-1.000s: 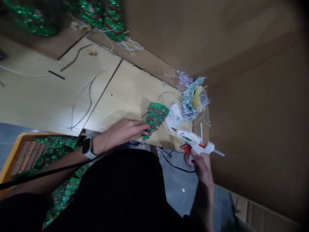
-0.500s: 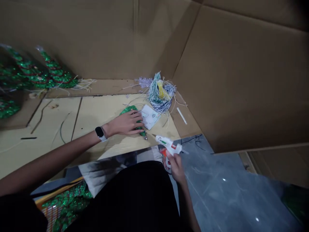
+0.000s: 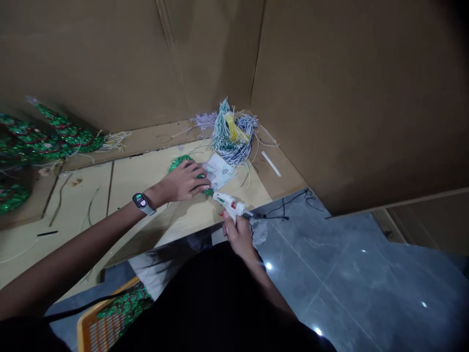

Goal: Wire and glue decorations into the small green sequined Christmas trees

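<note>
My left hand (image 3: 185,181) lies over a green tinsel tree (image 3: 179,161) on its side on the table, fingers curled down around its middle. The tree's wider end shows past my knuckles, and its narrow tip pokes out beside my fingertips. In my right hand (image 3: 239,235) is a white glue gun (image 3: 231,203), gripped by its handle. Its nozzle is at the tree's tip; whether they touch I cannot tell. Just beyond my left fingers lies a printed paper card (image 3: 222,172), partly covered by them.
Bundles of green, blue and yellow twist ties (image 3: 234,134) lie in the back corner by cardboard walls (image 3: 330,98). A white stick (image 3: 271,164) sits to their right. Finished-looking tinsel trees (image 3: 66,132) stand at left. An orange basket (image 3: 86,322) holds green tinsel below the table edge.
My right hand has brought the glue gun up and left, its nozzle now at the tree's tip. The left hand stays on the tree. My view has shifted, and the wristband's screen has lit.
</note>
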Motion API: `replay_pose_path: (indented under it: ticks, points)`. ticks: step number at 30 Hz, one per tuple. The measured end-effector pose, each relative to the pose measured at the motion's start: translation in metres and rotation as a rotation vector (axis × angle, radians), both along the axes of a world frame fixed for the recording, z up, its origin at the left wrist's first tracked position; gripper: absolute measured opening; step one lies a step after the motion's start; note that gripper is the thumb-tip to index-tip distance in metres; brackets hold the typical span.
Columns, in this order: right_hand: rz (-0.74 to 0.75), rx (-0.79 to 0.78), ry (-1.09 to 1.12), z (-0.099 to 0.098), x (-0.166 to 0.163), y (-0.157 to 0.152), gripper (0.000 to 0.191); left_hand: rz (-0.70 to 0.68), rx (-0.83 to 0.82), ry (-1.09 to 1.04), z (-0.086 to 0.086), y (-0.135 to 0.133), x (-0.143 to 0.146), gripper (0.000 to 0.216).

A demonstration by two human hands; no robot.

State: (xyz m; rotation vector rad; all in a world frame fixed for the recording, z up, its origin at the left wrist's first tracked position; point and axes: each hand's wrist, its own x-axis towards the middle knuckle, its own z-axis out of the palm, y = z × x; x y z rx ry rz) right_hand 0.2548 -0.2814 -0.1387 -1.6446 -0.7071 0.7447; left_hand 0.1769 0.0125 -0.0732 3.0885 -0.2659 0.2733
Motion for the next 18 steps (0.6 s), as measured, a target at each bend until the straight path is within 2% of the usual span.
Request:
replay_pose_path:
  ticks: [4, 12, 18]
  points:
    - [0.015, -0.003, -0.023, -0.0001, 0.003, 0.0064, 0.051, -0.004, -0.05, -0.007, 0.0048, -0.0026, -0.0005, 0.03]
    - [0.035, -0.051, -0.111, -0.0041, 0.0033, 0.0089, 0.053, -0.007, 0.045, 0.027, 0.0069, -0.0034, 0.0003, 0.032]
    - [0.024, -0.138, -0.264, 0.0036, 0.0005, 0.0086, 0.05, 0.008, 0.032, 0.046, 0.0064, -0.003, 0.0007, 0.033]
